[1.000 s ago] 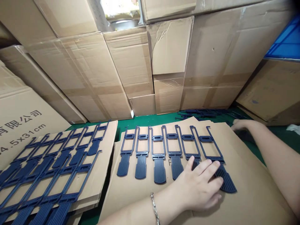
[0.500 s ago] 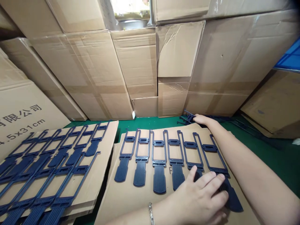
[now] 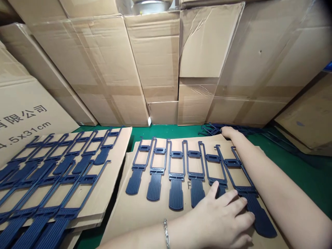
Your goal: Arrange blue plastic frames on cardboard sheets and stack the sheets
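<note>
A row of dark blue plastic brackets (image 3: 177, 166), each a slim rectangular frame with a ribbed paddle-like end, lies on a cardboard sheet (image 3: 155, 221). My left hand (image 3: 220, 214), with a chain bracelet at its wrist, rests over the paddle ends at the row's right with its fingers spread. It partly hides the brackets beneath. Stretched to the far edge of the sheet, my right hand (image 3: 229, 132) has its fingers closed at a tangled pile of similar blue brackets (image 3: 211, 129). Its fingertips are mostly hidden.
On the left, another cardboard stack (image 3: 100, 193) carries two rows of the same brackets. Cardboard boxes (image 3: 109, 69) form a wall along the back of the green table (image 3: 168, 130). More blue parts (image 3: 280, 141) lie at the right, near another box (image 3: 308, 117).
The view has tilted slightly down. My right hand has sunk lower at the pile, and the bracket at its fingers now sits among the others. My left hand stays over the row.
</note>
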Demonstrator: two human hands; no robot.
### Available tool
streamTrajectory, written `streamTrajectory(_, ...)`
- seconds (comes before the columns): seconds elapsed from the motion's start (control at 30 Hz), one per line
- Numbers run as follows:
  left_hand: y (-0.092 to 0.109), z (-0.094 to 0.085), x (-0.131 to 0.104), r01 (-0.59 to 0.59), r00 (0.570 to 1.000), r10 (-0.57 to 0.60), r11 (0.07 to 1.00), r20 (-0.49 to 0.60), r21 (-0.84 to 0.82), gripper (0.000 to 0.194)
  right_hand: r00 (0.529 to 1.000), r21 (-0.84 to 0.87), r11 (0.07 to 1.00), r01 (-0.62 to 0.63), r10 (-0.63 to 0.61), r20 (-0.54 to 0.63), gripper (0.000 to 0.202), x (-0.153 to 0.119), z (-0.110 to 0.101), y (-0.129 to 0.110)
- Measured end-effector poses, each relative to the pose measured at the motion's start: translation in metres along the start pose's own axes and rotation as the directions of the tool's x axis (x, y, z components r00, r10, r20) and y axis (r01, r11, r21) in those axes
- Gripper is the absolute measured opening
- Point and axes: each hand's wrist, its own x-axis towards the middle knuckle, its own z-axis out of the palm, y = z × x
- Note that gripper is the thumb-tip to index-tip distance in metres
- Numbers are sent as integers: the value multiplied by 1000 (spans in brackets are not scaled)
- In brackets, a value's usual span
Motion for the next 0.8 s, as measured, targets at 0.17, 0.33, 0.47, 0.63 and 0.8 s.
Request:
streamTrajectory(0.17,1,1,1,9,1000,-9,999,-3,-37,41,999,-38,998,-50,51,20,36,-6,-4,-2)
streamTrajectory(0.33,0,0,1,13,1000,-12,999,10,-48,41,995,-24,998,-65,63,-72,24,-14,-10,0)
streamTrajectory(0.47,1,0,1,21,1000,-21,999,2,-48,37,975,-3,995,-104,101,-198,31,-20,-15,3)
streamTrajectory(0.63,2,2,1,34,999,-34,998,-6,-57,38,931,76,985,-155,172,-323,32,-34,-23,15)
streamTrajectory(0.8,3,5,1,43,999,-45,997,-30,-62,40,841,171,968,-182,244,-483,41,-51,-31,32)
